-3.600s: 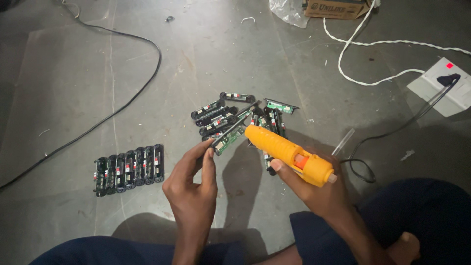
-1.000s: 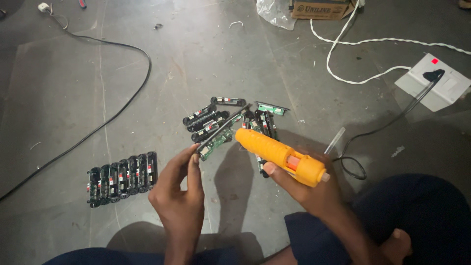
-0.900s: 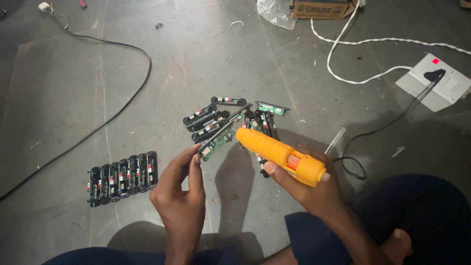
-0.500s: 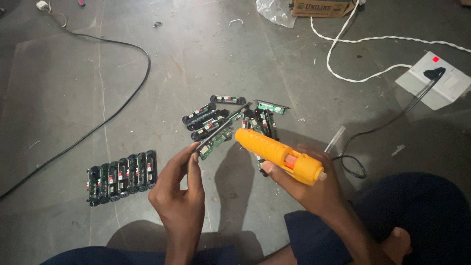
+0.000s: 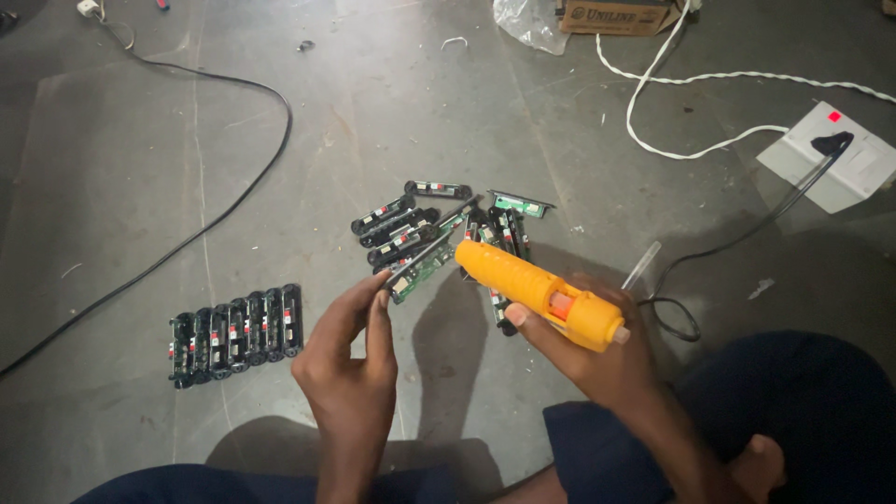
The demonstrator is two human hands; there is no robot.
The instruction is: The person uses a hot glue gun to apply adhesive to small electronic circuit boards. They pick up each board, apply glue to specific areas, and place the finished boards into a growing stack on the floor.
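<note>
Orange-yellow glue gun (image 5: pixel 541 291), green-and-black circuit boards (image 5: pixel 420 269), white cord (image 5: pixel 691 79), grey floor (image 5: pixel 373 103).

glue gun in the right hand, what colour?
Orange-yellow body, the glue gun, with a redder orange trigger patch; right hand grips it. Head view, the only one.

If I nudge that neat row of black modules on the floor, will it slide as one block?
Probably not. The row of modules looks like separate slim pieces packed side by side, so a nudge would likely scatter or fan them. They seem rigid and light, lying flat on the floor, unlikely to roll.

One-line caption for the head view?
Left hand holds a small circuit board up to the yellow glue gun in the right hand.
</note>
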